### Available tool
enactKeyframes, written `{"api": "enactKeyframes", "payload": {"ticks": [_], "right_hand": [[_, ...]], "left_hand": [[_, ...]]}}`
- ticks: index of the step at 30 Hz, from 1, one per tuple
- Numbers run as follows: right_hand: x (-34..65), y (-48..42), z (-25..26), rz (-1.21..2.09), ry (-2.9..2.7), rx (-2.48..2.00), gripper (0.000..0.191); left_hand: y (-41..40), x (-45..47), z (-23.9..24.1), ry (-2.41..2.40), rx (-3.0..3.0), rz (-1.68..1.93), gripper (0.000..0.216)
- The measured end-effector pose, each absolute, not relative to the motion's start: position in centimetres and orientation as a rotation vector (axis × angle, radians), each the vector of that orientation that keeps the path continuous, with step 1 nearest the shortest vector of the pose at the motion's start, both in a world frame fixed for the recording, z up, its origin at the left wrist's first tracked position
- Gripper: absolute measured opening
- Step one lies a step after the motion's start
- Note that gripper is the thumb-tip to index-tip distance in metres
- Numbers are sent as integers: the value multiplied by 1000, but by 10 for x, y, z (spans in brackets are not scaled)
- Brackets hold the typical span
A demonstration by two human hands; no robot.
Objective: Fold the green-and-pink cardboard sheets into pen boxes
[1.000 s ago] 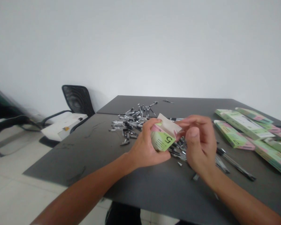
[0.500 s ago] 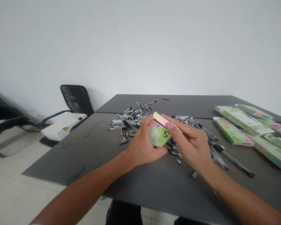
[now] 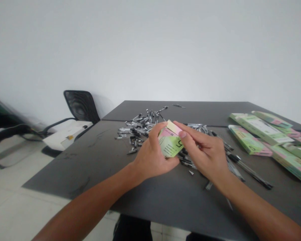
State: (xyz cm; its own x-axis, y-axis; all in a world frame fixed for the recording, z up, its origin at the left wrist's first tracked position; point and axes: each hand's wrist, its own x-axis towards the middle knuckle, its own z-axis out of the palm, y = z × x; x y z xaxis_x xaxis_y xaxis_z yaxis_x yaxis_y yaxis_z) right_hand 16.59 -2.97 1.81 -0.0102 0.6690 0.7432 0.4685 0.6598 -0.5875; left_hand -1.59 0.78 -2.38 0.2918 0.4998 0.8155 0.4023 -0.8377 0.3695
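Above the table's middle I hold a small green and pink cardboard box (image 3: pixel 170 142) printed with a large 5. My left hand (image 3: pixel 151 154) is wrapped round its left side and underside, thumb below. With thumb and fingers, my right hand (image 3: pixel 207 150) pinches the pale flap (image 3: pixel 173 127) at the box's top right edge. Behind and below the hands lies a loose pile of clear pens with black caps (image 3: pixel 135 132), partly covered by the hands. The inside of the box cannot be seen.
Several green and pink pen boxes (image 3: pixel 250 140) lie at the right of the dark table (image 3: pixel 100 167). Single pens (image 3: pixel 252 172) lie beside my right forearm. Left of the table stands a black mesh chair (image 3: pixel 81 105) with a white box (image 3: pixel 67 134) on its seat.
The flap at the top of the box has folded down closer to the box's edge under my right fingers. My left hand keeps its hold.
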Motion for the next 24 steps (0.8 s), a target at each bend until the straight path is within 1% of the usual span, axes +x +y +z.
{"api": "enactKeyframes", "payload": {"ticks": [6,10,13,15,18,19,21,24], "right_hand": [[172,-31,24,-23,-1776,-934,35],[176,-30,28,-154,-1832,-888,32],[178,-31,30,-191,-1831,-879,30],[177,-31,31,-131,-1816,-906,27],[174,-30,30,73,-1756,-960,13],[173,-30,30,139,-1732,-977,13],[171,-28,28,221,-1719,-1005,21],[170,-26,25,240,-1810,-1014,36]], "left_hand": [[4,-17,-20,873,2404,1487,114],[0,-19,-15,904,2390,1367,114],[-1,-20,-11,896,2425,1326,113],[-2,-19,-10,880,2468,1320,111],[-5,-16,-10,849,2551,1314,104],[-5,-15,-11,849,2573,1300,102],[-6,-13,-11,879,2595,1253,98],[-4,-14,-13,922,2594,1235,96]]}}
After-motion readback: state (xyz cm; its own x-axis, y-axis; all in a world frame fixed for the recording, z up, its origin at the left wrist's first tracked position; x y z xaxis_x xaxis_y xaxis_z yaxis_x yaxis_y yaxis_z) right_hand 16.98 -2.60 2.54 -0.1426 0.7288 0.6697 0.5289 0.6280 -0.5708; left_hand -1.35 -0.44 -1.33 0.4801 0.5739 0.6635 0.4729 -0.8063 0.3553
